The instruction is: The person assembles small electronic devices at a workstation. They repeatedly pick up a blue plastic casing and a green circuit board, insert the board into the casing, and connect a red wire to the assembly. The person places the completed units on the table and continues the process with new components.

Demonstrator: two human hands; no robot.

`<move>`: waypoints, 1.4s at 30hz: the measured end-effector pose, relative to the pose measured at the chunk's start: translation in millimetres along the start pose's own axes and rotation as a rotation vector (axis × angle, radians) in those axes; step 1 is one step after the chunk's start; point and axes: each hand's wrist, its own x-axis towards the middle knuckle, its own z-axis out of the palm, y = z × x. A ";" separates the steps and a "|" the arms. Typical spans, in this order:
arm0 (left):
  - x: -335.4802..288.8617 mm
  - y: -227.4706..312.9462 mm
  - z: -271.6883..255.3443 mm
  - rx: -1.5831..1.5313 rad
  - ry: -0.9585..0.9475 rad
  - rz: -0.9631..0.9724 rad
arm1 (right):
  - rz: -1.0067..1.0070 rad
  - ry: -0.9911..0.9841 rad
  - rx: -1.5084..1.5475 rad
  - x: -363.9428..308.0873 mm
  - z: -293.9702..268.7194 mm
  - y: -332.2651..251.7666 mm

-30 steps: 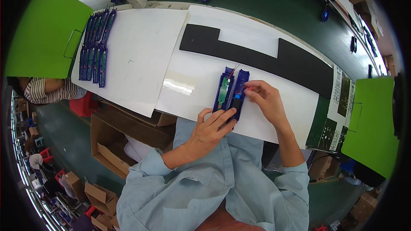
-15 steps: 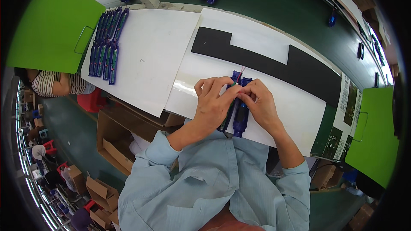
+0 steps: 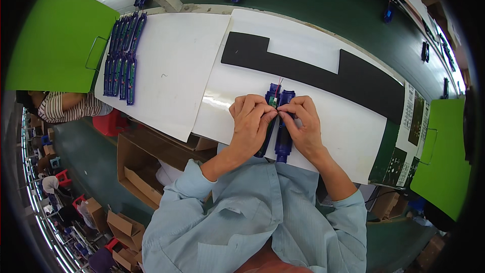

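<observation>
Two long blue plastic casing halves lie side by side on the white work surface in front of me. The left casing half [image 3: 274, 90] holds a green circuit board [image 3: 273, 101], and thin red wires [image 3: 279, 85] stick out past its far end. Beside it is the right casing half [image 3: 284, 146], with a dark inside. My left hand [image 3: 249, 124] covers part of the left half, thumb and forefinger pinched together. Over the right half, my right hand [image 3: 307, 129] pinches too, its fingertips meeting the left ones. Whatever they hold between them is too small to make out.
A black foam sheet [image 3: 308, 71] with a cut-out lies beyond the casings. Two rows of filled blue casings [image 3: 121, 73] sit at the left, by a green panel [image 3: 60, 40]. Behind runs a green conveyor belt [image 3: 303, 0] carrying more casings. A cardboard box [image 3: 144, 172] stands below; a person sits far left.
Both hands have come slightly nearer and to the left, uncovering more of the circuit board. Their fingertips remain together. The view has shifted a little.
</observation>
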 end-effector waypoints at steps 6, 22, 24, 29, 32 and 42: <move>-8.4 3.2 -6.9 -0.050 -0.062 -0.042 | -0.048 -0.074 -0.040 6.0 -14.1 -8.1; -41.9 8.1 -25.8 0.400 -0.208 0.337 | -0.328 -0.358 -0.209 17.2 -13.4 -19.3; -44.7 8.5 -27.9 0.365 -0.189 0.345 | -0.270 -0.366 -0.177 16.9 -14.1 -23.6; -75.1 9.7 -35.0 0.069 -0.134 0.234 | -0.158 -0.460 -0.094 21.2 -21.2 -31.5; -87.0 2.5 -29.9 0.109 -0.170 0.267 | -0.159 -0.510 -0.123 23.5 -20.9 -30.6; -88.3 -1.7 -29.3 0.132 -0.170 0.317 | -0.173 -0.504 -0.242 26.1 -12.4 -35.6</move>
